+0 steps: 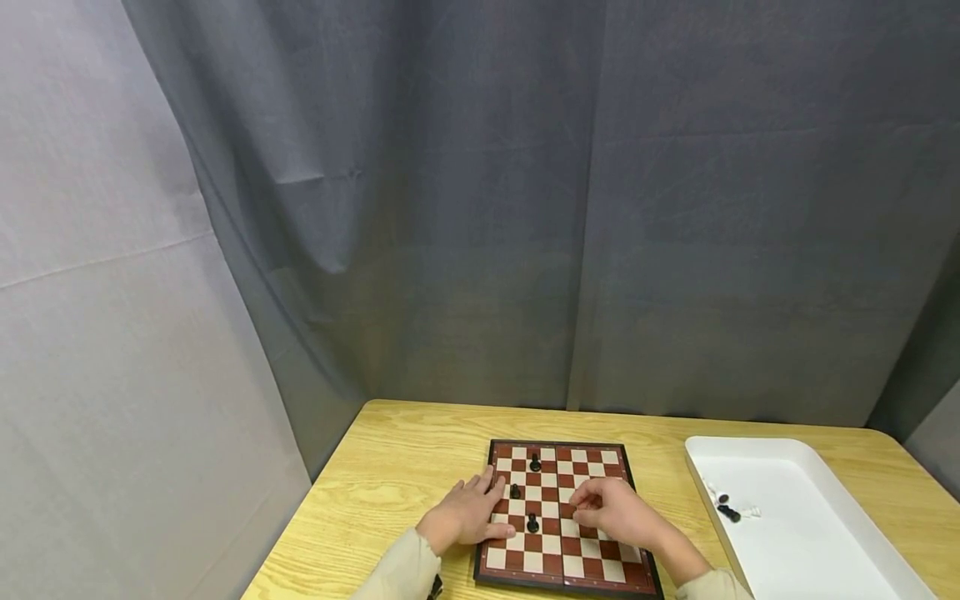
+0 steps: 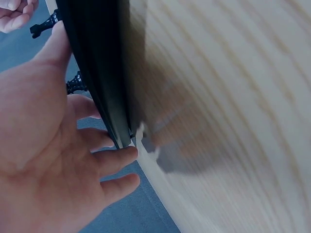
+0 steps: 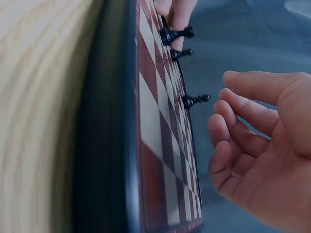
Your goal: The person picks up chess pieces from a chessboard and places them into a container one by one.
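Observation:
A red-and-white chessboard (image 1: 551,546) with a dark rim lies on the table, bearing three black pieces. In the head view a rook (image 1: 532,523) stands closest, a pawn (image 1: 515,492) behind it, and another pawn (image 1: 535,462) near the far edge. My left hand (image 1: 468,510) rests along the board's left edge with fingers extended, its thumb beside the rook (image 2: 46,24). Over the board's right half hovers my right hand (image 1: 618,510). Its fingers are loosely bent, with a gap to the thumb, and nothing shows between them in the right wrist view.
A white tray (image 1: 810,533) stands on the wooden table (image 1: 405,467) to the right of the board. Several small black and white pieces (image 1: 727,510) lie by its left wall. Grey curtains (image 1: 480,250) hang behind the table.

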`<state>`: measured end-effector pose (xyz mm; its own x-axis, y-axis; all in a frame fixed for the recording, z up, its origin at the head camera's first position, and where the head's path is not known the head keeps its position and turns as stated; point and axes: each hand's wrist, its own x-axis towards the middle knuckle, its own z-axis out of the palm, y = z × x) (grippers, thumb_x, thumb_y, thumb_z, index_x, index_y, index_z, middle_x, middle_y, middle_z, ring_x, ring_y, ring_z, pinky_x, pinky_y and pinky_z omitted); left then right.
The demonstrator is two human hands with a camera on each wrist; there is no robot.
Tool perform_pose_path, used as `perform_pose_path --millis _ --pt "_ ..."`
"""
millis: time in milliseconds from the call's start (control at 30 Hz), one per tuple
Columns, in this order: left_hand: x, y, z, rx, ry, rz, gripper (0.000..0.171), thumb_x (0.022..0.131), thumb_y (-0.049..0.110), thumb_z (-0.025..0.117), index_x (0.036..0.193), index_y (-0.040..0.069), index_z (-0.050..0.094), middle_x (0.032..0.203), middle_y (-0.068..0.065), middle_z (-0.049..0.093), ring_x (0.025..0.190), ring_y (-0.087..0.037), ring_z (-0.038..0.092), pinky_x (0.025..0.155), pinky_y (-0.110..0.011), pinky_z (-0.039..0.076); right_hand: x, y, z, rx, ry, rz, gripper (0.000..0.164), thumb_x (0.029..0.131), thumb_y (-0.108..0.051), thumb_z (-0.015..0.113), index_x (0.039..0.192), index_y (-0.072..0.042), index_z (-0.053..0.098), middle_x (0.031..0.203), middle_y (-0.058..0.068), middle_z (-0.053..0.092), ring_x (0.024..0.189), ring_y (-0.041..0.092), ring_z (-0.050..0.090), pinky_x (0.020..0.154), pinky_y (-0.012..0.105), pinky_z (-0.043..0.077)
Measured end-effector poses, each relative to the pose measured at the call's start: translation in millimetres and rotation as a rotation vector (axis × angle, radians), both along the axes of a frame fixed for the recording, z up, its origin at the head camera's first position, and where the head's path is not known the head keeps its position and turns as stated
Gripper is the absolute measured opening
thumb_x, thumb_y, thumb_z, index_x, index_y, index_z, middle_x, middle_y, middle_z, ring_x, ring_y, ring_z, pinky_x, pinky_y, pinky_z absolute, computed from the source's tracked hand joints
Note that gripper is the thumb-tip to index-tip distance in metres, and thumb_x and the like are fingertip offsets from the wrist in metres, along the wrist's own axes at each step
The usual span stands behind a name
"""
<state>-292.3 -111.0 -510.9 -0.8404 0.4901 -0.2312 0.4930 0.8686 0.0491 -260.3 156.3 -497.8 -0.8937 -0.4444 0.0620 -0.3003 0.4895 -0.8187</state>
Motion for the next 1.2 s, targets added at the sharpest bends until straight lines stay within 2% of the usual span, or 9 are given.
perform_pose_path --millis 300,433,667,933,1200 --pt "0.4 0 -0.6 -0.005 0.008 0.004 0.085 0.085 0.069 0.044 0.150 0.017 0.029 0.156 -0.011 0.018 0.137 -0.029 0.030 0.109 -0.046 0.028 0.4 -21 -5.5 0.018 0.020 0.020 0.012 0.085 -0.007 0.068 0.094 0.000 0.068 0.080 0.000 0.061 0.071 0.015 0.056 0.059 0.026 0.047" --pt "0.4 -1 -0.5 -0.004 0.006 0.006 0.085 0.085 0.069 0.043 0.151 0.017 0.029 0.156 -0.011 0.017 0.137 -0.028 0.030 0.109 -0.045 0.027 1.4 -28 -8.0 0.010 -0.005 0.017 0.013 0.084 -0.007 0.070 0.095 -0.001 0.067 0.081 0.000 0.060 0.073 0.016 0.054 0.060 0.026 0.046" --pt "-0.1 -1 -1.5 0.003 0.005 0.003 0.086 0.085 0.069 0.043 0.151 0.016 0.028 0.156 -0.012 0.017 0.136 -0.030 0.030 0.109 -0.046 0.027 -0.1 -40 -14.8 0.006 0.011 0.020 0.012 0.083 -0.007 0.071 0.094 -0.003 0.067 0.082 -0.001 0.061 0.072 0.012 0.055 0.061 0.025 0.046" --pt "-1.4 -1 -2.5 -0.013 0.020 -0.004 0.087 0.084 0.071 0.041 0.151 0.017 0.027 0.156 -0.012 0.017 0.136 -0.029 0.030 0.109 -0.045 0.028 -1.8 -46 -20.8 0.017 0.023 -0.010 0.013 0.081 -0.008 0.072 0.093 -0.004 0.068 0.080 -0.001 0.060 0.070 0.013 0.054 0.059 0.025 0.046" --pt "-0.7 -1 -1.8 -0.011 0.016 -0.004 0.086 0.085 0.070 0.042 0.151 0.017 0.027 0.156 -0.012 0.017 0.136 -0.029 0.031 0.109 -0.045 0.028 -0.4 -55 -22.9 0.084 0.037 -0.054 0.016 0.081 -0.012 0.074 0.094 -0.005 0.069 0.078 -0.003 0.058 0.066 0.011 0.052 0.058 0.027 0.044"
